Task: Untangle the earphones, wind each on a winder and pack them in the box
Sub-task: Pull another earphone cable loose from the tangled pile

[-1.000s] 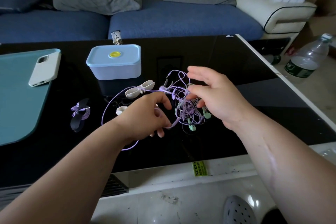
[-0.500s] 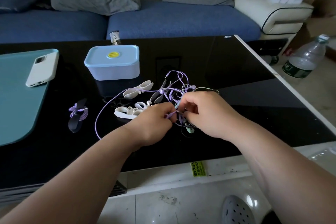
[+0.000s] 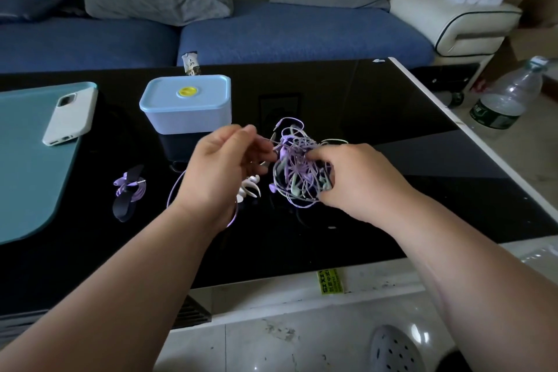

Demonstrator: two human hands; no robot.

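Densely knotted lilac-and-mint earphones (image 3: pixel 294 161)

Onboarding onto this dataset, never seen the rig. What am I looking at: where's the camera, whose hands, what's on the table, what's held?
There is no machine here. A person works with bare hands, and the single picture comes from a camera worn on their head, looking forward and down. The left hand pinches a thin cord from the earphone tangle. The right hand has its grip on that tangle over the black table. On the table lie a lidded light-blue box, white winders and, further left, a dark winder already wrapped in purple cord. A white phone rests on a teal mat.
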